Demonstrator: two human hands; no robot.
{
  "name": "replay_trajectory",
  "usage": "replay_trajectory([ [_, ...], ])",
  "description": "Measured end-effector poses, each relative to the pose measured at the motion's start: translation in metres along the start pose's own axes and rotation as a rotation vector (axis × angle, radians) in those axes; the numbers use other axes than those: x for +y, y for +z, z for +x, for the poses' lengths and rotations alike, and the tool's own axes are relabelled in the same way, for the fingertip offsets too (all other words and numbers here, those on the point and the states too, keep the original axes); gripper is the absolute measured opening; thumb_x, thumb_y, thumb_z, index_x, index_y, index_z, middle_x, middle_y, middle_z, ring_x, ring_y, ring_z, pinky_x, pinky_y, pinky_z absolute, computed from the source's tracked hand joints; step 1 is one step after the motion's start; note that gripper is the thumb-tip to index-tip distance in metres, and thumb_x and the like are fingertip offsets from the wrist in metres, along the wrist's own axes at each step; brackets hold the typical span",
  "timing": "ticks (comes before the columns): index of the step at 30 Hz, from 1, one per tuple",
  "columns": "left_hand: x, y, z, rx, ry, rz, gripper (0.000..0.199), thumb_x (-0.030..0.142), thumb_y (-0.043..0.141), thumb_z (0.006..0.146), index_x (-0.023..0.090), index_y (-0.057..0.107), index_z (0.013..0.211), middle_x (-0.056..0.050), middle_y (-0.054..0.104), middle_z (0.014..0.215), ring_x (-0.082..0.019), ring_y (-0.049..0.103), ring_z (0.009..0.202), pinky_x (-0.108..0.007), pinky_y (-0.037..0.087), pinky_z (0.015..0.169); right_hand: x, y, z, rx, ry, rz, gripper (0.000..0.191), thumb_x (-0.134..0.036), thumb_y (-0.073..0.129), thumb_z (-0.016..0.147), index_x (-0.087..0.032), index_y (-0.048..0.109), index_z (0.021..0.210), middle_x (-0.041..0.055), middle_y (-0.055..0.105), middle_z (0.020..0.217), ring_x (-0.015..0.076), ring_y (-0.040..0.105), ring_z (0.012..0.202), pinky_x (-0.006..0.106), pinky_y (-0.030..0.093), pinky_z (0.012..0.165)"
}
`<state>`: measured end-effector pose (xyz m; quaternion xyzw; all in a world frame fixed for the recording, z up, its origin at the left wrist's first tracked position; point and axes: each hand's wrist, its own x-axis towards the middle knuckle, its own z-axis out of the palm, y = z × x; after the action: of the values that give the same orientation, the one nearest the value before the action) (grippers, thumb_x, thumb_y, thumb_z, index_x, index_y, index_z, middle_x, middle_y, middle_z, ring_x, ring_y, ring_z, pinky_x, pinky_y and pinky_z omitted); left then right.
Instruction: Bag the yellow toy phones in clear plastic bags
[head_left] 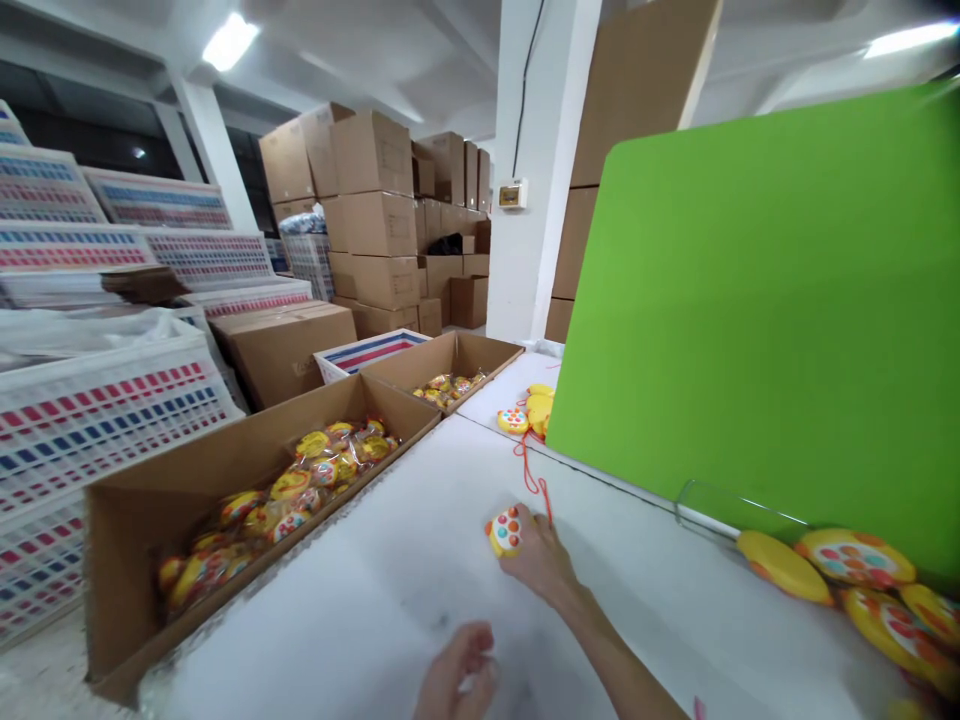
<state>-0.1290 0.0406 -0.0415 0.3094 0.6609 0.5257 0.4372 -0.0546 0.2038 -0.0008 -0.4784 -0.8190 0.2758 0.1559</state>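
My right hand [536, 555] is closed around a small yellow toy [505, 532] with a white face and coloured dots, just above the white tabletop [420, 520]. A red cord [534, 482] runs from beside this hand toward the far part of the table. Below and to the left, my left hand [457, 675] hovers at the bottom edge of the view. Its fingers are loosely curled and apart from the thumb, with no object visible in them. More yellow toys [538, 408] lie at the far side, by the green panel.
A cardboard box [120, 540] of bagged yellow toys [292, 490] borders the table on the left, with another box [480, 350] behind it. A green panel [750, 300] stands at the right. Several yellow toys [784, 567] lie before it. Plastic crates [97, 430] stand far left.
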Motion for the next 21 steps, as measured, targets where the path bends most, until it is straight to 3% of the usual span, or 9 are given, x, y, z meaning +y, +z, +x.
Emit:
replay_trajectory([
  [2, 0.008, -0.003, 0.010, 0.092, -0.112, -0.203, 0.074, 0.058, 0.060, 0.067, 0.016, 0.043, 0.125, -0.018, 0.052, 0.124, -0.026, 0.055, 0.105, -0.030, 0.047, 0.069, 0.004, 0.003, -0.022, 0.001, -0.054, 0.078, 0.065, -0.012, 0.058, 0.062, -0.016, 0.040, 0.125, 0.0134, 0.048, 0.115, 0.0257, 0.055, 0.098, 0.037, 0.046, 0.082],
  [4, 0.020, 0.000, 0.015, 0.031, -0.169, -0.373, 0.078, 0.054, 0.059, 0.071, 0.016, 0.031, 0.134, -0.020, 0.046, 0.130, -0.028, 0.052, 0.110, -0.032, 0.047, 0.073, 0.007, 0.003, -0.052, -0.017, -0.131, 0.172, 0.065, -0.011, 0.058, 0.062, -0.017, 0.040, 0.124, 0.0128, 0.045, 0.120, 0.0230, 0.056, 0.099, 0.034, 0.046, 0.084],
  [6, 0.030, 0.006, 0.014, -0.135, -0.156, -0.478, 0.068, 0.044, 0.062, 0.074, 0.015, 0.036, 0.131, -0.018, 0.054, 0.123, -0.027, 0.057, 0.103, -0.034, 0.048, 0.074, 0.009, -0.001, -0.083, -0.046, -0.195, 0.270, 0.058, -0.014, 0.059, 0.064, -0.020, 0.043, 0.120, 0.0096, 0.047, 0.122, 0.0206, 0.055, 0.103, 0.029, 0.045, 0.088],
  [8, 0.036, 0.013, 0.006, -0.284, -0.127, -0.541, 0.055, 0.035, 0.065, 0.073, 0.015, 0.049, 0.121, -0.015, 0.063, 0.110, -0.026, 0.061, 0.095, -0.035, 0.049, 0.075, 0.010, -0.007, -0.107, -0.069, -0.162, 0.506, 0.049, -0.024, 0.058, 0.073, -0.022, 0.044, 0.120, 0.0075, 0.053, 0.118, 0.0199, 0.057, 0.103, 0.029, 0.047, 0.087],
  [12, 0.040, 0.018, -0.019, -0.335, -0.057, -0.546, 0.045, 0.031, 0.069, 0.070, 0.018, 0.057, 0.111, -0.009, 0.066, 0.102, -0.023, 0.061, 0.089, -0.033, 0.048, 0.078, 0.009, -0.025, -0.134, -0.122, 0.013, 1.000, 0.036, -0.041, 0.054, 0.082, -0.016, 0.056, 0.107, 0.0064, 0.066, 0.095, 0.0225, 0.061, 0.088, 0.033, 0.049, 0.078],
  [16, 0.039, 0.014, -0.037, -0.335, 0.023, -0.420, 0.051, 0.038, 0.073, 0.065, 0.018, 0.057, 0.109, -0.007, 0.067, 0.099, -0.022, 0.060, 0.090, -0.031, 0.048, 0.080, 0.010, -0.033, -0.152, -0.135, -0.009, 0.911, 0.034, -0.044, 0.060, 0.077, -0.015, 0.063, 0.095, 0.0052, 0.067, 0.083, 0.0229, 0.060, 0.080, 0.032, 0.049, 0.071],
  [19, 0.036, 0.010, -0.047, -0.355, 0.054, -0.283, 0.055, 0.043, 0.069, 0.068, 0.017, 0.055, 0.113, -0.009, 0.065, 0.106, -0.025, 0.058, 0.096, -0.032, 0.048, 0.083, 0.018, -0.034, -0.167, -0.038, 0.069, 0.740, 0.042, -0.047, 0.060, 0.076, -0.015, 0.063, 0.104, 0.0103, 0.067, 0.099, 0.0269, 0.059, 0.093, 0.036, 0.047, 0.082],
  [21, 0.035, 0.009, -0.053, -0.352, 0.048, -0.242, 0.055, 0.044, 0.068, 0.069, 0.017, 0.054, 0.116, -0.010, 0.064, 0.110, -0.026, 0.057, 0.100, -0.033, 0.047, 0.085, 0.022, -0.037, -0.172, -0.051, 0.094, 0.673, 0.048, -0.047, 0.060, 0.075, -0.014, 0.062, 0.109, 0.0124, 0.066, 0.105, 0.0288, 0.059, 0.095, 0.039, 0.047, 0.084],
])
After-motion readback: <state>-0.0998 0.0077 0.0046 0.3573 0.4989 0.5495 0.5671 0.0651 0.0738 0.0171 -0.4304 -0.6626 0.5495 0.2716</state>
